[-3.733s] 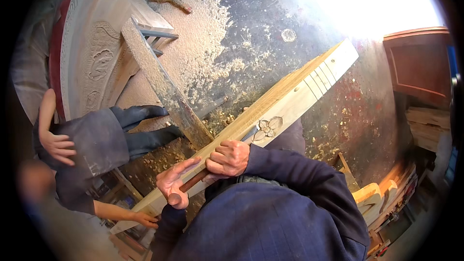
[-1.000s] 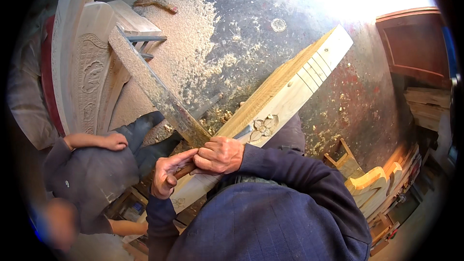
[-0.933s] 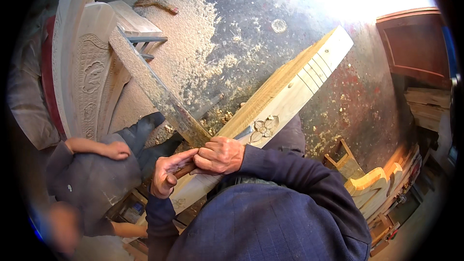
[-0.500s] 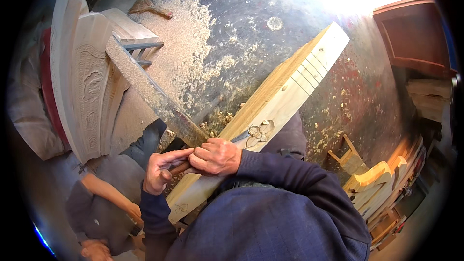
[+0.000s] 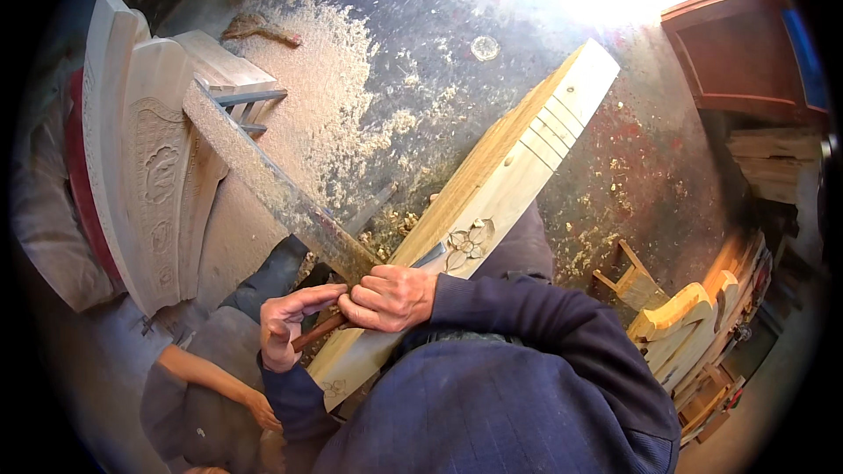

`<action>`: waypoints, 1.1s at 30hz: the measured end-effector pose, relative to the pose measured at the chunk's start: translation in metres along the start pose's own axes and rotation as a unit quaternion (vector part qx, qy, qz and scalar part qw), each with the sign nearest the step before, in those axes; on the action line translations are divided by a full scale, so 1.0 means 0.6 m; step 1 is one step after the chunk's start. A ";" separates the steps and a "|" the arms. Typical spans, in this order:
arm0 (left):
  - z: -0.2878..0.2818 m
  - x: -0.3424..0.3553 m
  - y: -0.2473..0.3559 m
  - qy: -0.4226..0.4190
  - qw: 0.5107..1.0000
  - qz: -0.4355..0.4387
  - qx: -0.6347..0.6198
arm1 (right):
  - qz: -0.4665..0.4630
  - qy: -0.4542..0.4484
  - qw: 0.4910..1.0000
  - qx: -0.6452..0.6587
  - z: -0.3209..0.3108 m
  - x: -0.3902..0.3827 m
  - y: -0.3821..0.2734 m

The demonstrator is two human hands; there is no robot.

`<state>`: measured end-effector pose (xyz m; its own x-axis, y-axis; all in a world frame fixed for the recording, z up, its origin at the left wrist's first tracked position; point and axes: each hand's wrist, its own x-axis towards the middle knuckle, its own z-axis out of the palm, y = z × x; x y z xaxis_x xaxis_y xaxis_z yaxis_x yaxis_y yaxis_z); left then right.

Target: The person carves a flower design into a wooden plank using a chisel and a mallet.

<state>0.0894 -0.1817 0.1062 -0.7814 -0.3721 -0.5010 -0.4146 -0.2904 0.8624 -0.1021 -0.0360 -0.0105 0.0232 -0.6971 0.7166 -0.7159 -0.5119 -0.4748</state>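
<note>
A long pale timber beam slants across in front of me, with a carved flower on its face and several dark lines near its far end. My right hand is wrapped round a chisel, resting on the beam. The chisel's metal blade points toward the flower. Its brown wooden handle runs back to my left hand, which cups the handle's end between thumb and stretched fingers. The left fingertips reach up to the right hand. A fainter flower outline marks the beam's near end.
A narrow dusty board meets the beam near my hands. Carved pale panels stand at left, beside wood shavings on the floor. Another person's arm shows at lower left. Wooden parts and a reddish-brown cabinet are at right.
The view has shifted slightly. More of the chisel's handle and blade shows now, and my left thumb sits farther back at the handle's end. My right hand keeps its grip.
</note>
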 end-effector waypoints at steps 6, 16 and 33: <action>0.015 -0.008 -0.015 0.014 0.999 0.012 -0.044 | 0.009 -0.007 1.000 0.019 0.007 -0.003 -0.004; 0.015 0.000 -0.012 0.000 0.999 0.025 -0.041 | 0.018 -0.013 0.999 0.035 0.009 -0.008 -0.003; -0.017 0.040 0.008 0.000 1.000 -0.016 0.019 | 0.078 -0.001 0.995 0.054 0.017 0.001 0.005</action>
<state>0.0734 -0.2013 0.0972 -0.7676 -0.3638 -0.5277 -0.4566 -0.2673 0.8486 -0.0970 -0.0433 -0.0165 -0.0810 -0.7735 0.6286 -0.6323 -0.4477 -0.6323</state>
